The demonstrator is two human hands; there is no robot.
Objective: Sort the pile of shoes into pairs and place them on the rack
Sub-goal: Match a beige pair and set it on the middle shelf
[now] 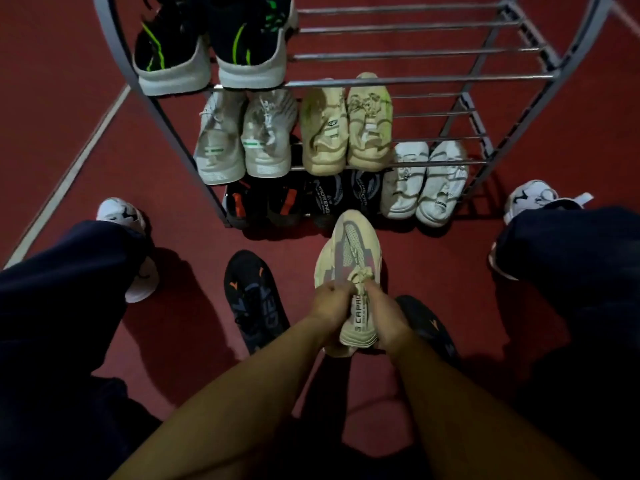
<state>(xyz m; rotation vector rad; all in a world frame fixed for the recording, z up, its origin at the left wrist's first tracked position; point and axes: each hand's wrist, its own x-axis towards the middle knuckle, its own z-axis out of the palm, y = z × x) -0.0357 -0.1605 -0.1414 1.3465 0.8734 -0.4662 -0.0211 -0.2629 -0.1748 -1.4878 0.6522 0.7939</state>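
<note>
- While both hands close on it at lower centre of the frame, the beige shoe (349,271) lies with its long axis running up the frame, toe toward the rack (519,77) and heel toward me.
- My left hand (330,304) is curled shut on the shoe's left flank near the laces; my right hand (384,315) is curled shut on its right flank and heel. I judge a second beige shoe may be tucked beneath, as a pale edge shows under the heel, but I cannot confirm it.
- Rack sits directly ahead of the toe, in the upper half of the frame. Open bars show at the right of the top shelf and the right of the middle shelf; the lower shelf looks full.
- Already shelved: a black-and-green pair (211,46) upper left, a grey pair (242,136) and a tan pair (346,126) mid-frame, a white pair (424,181) below right.
- Two dark shoes remain on the red floor (433,258): a left dark shoe (254,299) beside my left hand, a right dark shoe (429,327) partly hidden behind my right wrist. Each hand is nearer its own side's shoe.
- Materials: beige upper looks soft mesh with a chunky foam sole and lettered heel tab; rack is thin metal rod, so soles must bridge the bars.
</note>
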